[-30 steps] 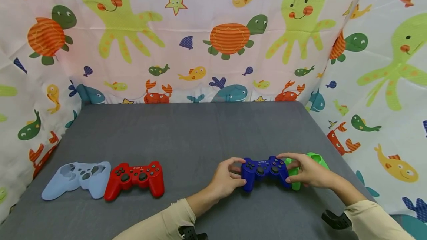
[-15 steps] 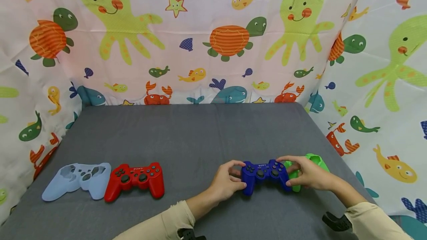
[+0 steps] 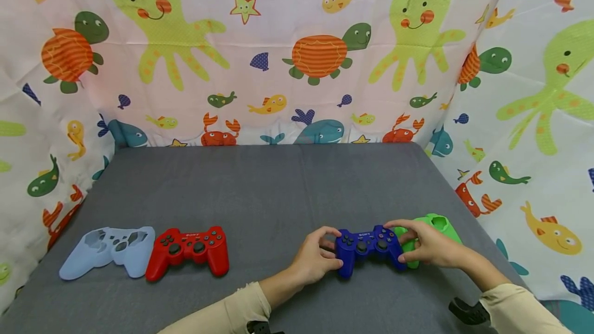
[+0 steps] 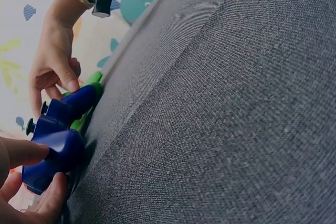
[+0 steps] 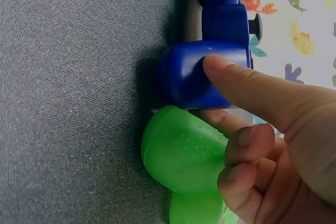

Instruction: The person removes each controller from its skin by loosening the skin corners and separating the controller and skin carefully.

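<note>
A blue game controller (image 3: 368, 245) with black thumbsticks lies between the two hands, low over or on the grey table. The left hand (image 3: 313, 256) grips its left end, thumb on the near side and a finger at the far edge. At the other end, the right hand (image 3: 429, 244) pinches it; in the right wrist view the thumb (image 5: 236, 74) presses the rounded blue grip (image 5: 197, 74). A green silicone controller cover (image 3: 441, 223) sits beside the blue controller, partly hidden by the right hand. In the left wrist view, fingers (image 4: 52, 195) touch the blue grip (image 4: 58, 153).
On the left of the grey table (image 3: 264, 184) lie a red game controller (image 3: 187, 251) and a light blue controller cover (image 3: 109, 251), touching or nearly so. A curtain (image 3: 274, 76) printed with sea animals surrounds the table's back and sides.
The blue controller has shifted slightly nearer the person, with both hands still holding it. The green cover now shows a little more behind the right hand. The red controller and light blue cover stay put.
</note>
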Tool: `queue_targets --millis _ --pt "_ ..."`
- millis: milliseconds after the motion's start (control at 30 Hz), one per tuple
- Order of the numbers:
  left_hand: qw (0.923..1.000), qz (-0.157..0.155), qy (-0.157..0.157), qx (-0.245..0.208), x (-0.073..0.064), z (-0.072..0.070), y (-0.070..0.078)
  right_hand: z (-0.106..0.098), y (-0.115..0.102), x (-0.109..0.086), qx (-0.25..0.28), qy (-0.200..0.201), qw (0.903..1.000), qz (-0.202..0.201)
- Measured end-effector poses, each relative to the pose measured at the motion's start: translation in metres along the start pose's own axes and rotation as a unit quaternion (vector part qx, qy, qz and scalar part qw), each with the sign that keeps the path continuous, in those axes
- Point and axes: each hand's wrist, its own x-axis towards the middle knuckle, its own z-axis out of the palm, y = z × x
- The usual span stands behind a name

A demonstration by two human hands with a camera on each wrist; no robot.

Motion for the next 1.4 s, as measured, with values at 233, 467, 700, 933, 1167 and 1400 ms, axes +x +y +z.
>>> queue_targets --millis 233,467,700,933,1167,1400 --pt "0.9994 0.01 -0.018 0.029 0.001 -0.001 0.0 0.001 0.003 -0.002 -0.004 0.008 0.9997 -0.022" --pt "0.9985 0.008 -0.038 0.039 0.002 -0.003 0.002 0.0 0.005 -0.004 0.002 0.007 0.9993 -0.036" --pt "0.9982 0.004 -0.05 0.033 0.004 -0.002 0.001 -0.003 0.004 -0.005 0.022 -0.013 0.9997 -0.006" --pt "0.9982 0.002 -0.053 0.028 0.005 -0.002 0.001 -0.006 0.008 -0.006 0.036 -0.023 0.999 -0.016" --pt "0.9978 -0.001 -0.063 0.021 0.005 -0.005 0.001 -0.012 0.011 -0.005 0.051 -0.039 0.9972 -0.039" --pt "0.9975 0.0 -0.06 0.037 0.005 -0.009 0.004 -0.018 0.005 -0.005 0.027 -0.002 0.9986 -0.046"
